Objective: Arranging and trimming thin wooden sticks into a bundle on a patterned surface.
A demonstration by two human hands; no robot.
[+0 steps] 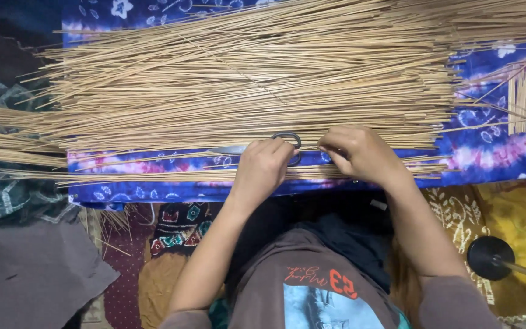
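A broad pile of thin tan sticks (245,79) lies across a blue and purple tie-dyed cloth (494,152). My left hand (263,167) is curled over the dark looped handles of a pair of scissors (287,141), whose metal blade points left among the sticks. My right hand (357,152) rests at the near edge of the pile with its fingers pinched on a few sticks. Both hands sit side by side, just in front of my lap.
A small separate bundle of short sticks (525,100) lies upright at the right on the cloth. A round black base with a rod (491,257) stands at lower right. Patterned fabrics (178,234) and a grey cloth (25,274) cover the floor at left.
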